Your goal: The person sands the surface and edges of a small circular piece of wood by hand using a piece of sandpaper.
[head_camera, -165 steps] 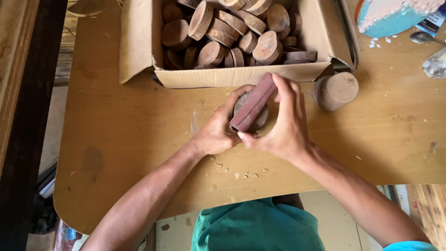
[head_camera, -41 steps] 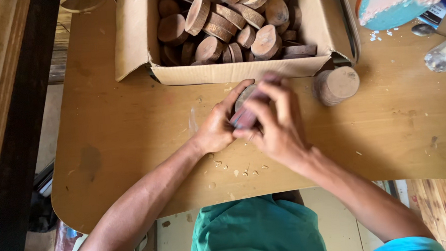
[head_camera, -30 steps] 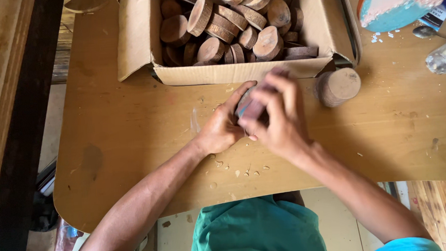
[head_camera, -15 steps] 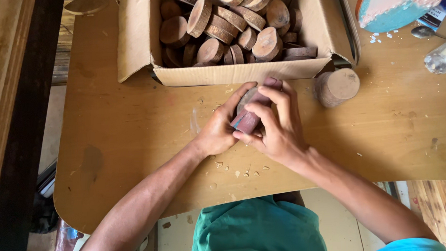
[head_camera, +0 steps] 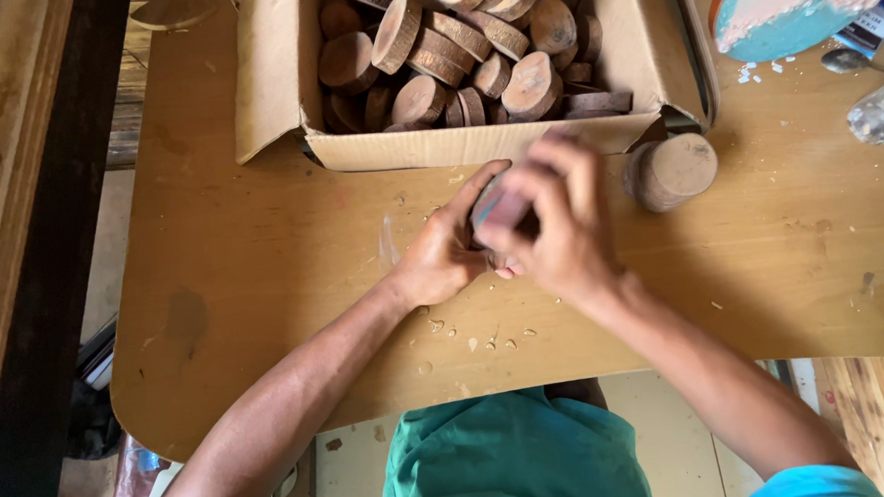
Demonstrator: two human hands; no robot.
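Both hands meet over the tan wooden counter (head_camera: 265, 286), just in front of the open cardboard box (head_camera: 276, 77). Left hand (head_camera: 442, 253) cups a small round brown wood slice (head_camera: 487, 199) from the left, fingers curled tight on it — most of the slice is hidden. Right hand (head_camera: 555, 224) lies over the top, fingers clamped on a flat reddish-brown block (head_camera: 508, 211) pressed against the slice; the block is blurred, so its exact shape is unclear. The box is packed with round brown wood slices (head_camera: 453, 49), some flat, some on edge. A short stack of wood discs (head_camera: 672, 169) stands on the counter just right of the right hand, beside the box's front corner. Pale crumbs and chips (head_camera: 476, 338) lie scattered on the counter below the hands. Top right — a round board with pale blue and pink paint (head_camera: 799, 4), a metal spoon (head_camera: 846, 60) and a clear bottle (head_camera: 878, 115) near the edge.
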